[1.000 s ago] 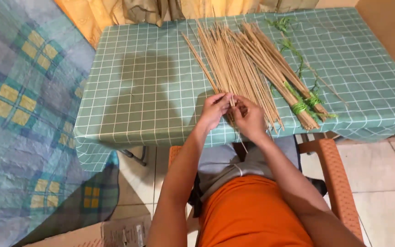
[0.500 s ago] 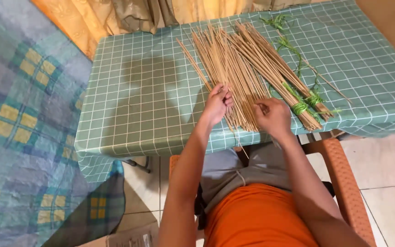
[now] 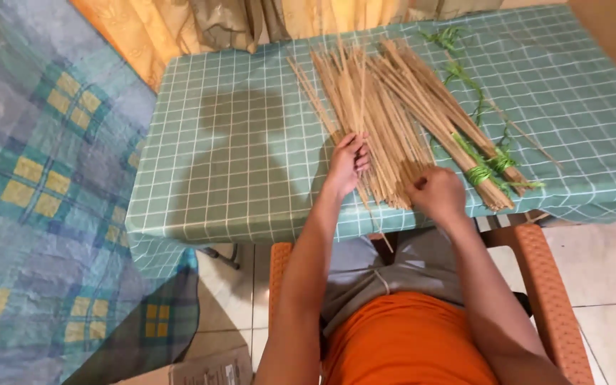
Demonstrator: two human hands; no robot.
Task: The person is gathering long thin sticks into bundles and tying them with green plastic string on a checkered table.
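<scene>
Left hand [image 3: 347, 162] pinches loose thin sticks [image 3: 372, 121], right hand [image 3: 436, 192] curls closed at their 5 o'clock ends; light, stiff, likely brittle, best gripped near the ends.

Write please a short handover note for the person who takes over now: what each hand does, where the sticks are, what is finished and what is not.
Left hand: fingers lie on the near left side of the loose sticks; whether it grips any cannot be told.
Right hand: closed, at the near ends of the loose sticks by the table edge.
Things: the loose sticks lie fanned out on the checked green tablecloth. To their right lie tied bundles bound with green cord. More green strands lie at the far right.
Done: some sticks are bundled and tied.
Left: the fanned pile is untied.
</scene>
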